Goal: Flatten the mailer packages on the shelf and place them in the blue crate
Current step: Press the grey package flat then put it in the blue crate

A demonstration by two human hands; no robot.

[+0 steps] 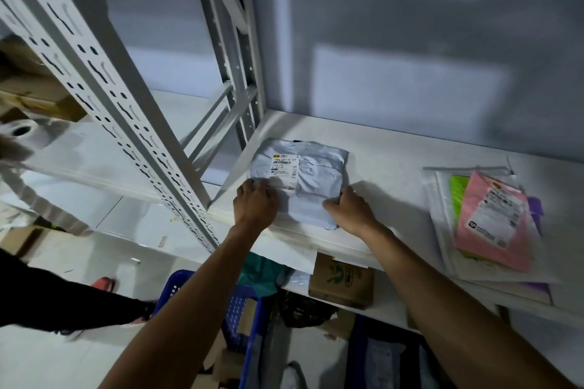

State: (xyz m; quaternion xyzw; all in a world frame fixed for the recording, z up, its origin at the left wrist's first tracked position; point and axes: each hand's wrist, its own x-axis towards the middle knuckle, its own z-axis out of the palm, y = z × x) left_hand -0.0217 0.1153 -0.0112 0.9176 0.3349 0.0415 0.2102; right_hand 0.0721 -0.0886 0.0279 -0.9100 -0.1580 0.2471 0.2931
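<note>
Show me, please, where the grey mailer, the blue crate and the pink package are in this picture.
grey mailer (319,174): head view, on its crinkled right half.
blue crate (243,306): head view, on its perforated side wall.
pink package (493,224): head view, on its white label.

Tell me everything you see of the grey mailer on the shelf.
The mailer is a pale grey, wrinkled plastic bag, slightly puffed, lying flat on the white shelf near its left front corner. A white barcode label sits on its top. The left hand holds its near left edge; the right hand grips its near right corner.
</note>
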